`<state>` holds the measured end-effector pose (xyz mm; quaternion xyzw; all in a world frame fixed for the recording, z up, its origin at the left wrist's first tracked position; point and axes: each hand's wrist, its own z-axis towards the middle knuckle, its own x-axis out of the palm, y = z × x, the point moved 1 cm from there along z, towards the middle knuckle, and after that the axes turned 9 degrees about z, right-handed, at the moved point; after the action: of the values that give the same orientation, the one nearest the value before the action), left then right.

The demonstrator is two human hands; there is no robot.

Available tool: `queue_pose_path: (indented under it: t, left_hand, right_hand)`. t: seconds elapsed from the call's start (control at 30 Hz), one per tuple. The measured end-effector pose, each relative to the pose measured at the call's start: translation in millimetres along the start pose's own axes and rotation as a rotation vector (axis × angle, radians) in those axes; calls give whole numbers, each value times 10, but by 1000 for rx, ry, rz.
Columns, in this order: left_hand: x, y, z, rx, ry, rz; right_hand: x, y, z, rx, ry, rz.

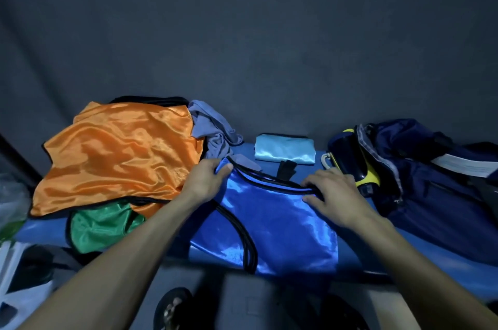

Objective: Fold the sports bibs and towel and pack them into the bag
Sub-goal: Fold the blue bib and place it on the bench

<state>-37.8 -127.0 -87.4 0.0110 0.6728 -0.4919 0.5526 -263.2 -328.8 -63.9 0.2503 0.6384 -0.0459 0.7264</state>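
A shiny royal-blue bib point(272, 224) with black trim lies spread on the blue table in front of me. My left hand point(207, 180) pinches its far left shoulder strap. My right hand point(334, 192) pinches the bib's far right collar edge, thumb on top of the cloth. An orange bib point(121, 157) lies crumpled at the left, over a green bib point(102, 227). A grey towel point(213, 130) is bunched behind them. A folded light-blue bib point(284, 150) sits at the back centre. The navy bag point(431, 189) stands open at the right.
A yellow and black object point(358, 165) sticks out of the bag's left side. A black strap piece point(287, 169) lies near the folded bib. The blue table point(458, 267) has its front edge close to me. A dark backdrop rises behind. Clutter sits low left.
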Motion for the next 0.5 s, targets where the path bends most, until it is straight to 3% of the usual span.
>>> queue_pose_path:
  t: [0.23,0.37,0.5]
  left_hand:
    - [21,-17,-29,-184,-25,-130]
    - [17,-6,42,-209,-37,-55]
    - [-55,-17,154,-136,-121,232]
  right_hand:
    - [4,-199,18,77,-90,267]
    - [29,-209,100,206,2,365]
    - [67,-126,176,285,6,280]
